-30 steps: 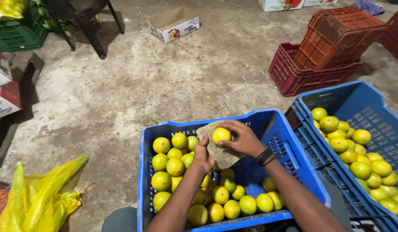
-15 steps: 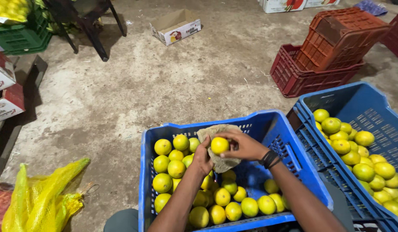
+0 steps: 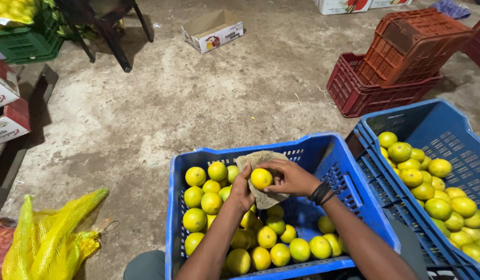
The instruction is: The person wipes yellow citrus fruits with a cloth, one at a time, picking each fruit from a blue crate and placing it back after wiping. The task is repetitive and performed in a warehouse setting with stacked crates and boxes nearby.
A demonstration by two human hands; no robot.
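Evidently both hands share one yellow-green fruit: the left hand cups a brownish cloth beneath it as backing, while the right hand closes its fingers on it, above the blue crate.

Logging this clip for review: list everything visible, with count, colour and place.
fruit in hand: one, yellow, over the near crate
cloth: one, tan, behind that fruit
near crate: one, blue, bottom centre, partly filled with yellow-green fruit
right crate: one, blue, right edge, many fruit along its near side
stacked crates: red and orange, upper right
open carton: one, white, top centre on the floor
mesh bag: one, yellow, bottom left
green crate: one, top left
left hand: holds the cloth
right hand: grip on the fruit, dark bands at the wrist
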